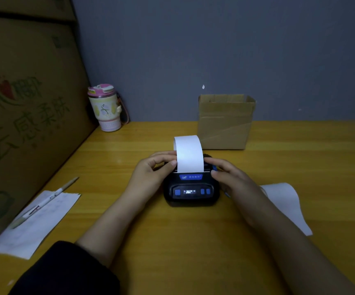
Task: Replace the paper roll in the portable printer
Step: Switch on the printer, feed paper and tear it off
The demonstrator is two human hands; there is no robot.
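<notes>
A small black portable printer (190, 191) with blue buttons and a lit display sits on the wooden table in the middle of the view. A white strip of paper (188, 153) rises from its slot and curls back over the top. My left hand (155, 167) rests on the printer's left side, with thumb and fingers touching the strip's left edge. My right hand (228, 173) lies on the printer's right side, fingertips at the slot's right end. The roll inside is hidden.
An open cardboard box (225, 122) stands behind the printer. A pink-lidded tumbler (106, 107) stands at the back left. A pen (44, 203) lies on a paper sheet (34, 226) at the left. A loose white paper (287, 205) lies at the right. Large cartons (23, 103) line the left edge.
</notes>
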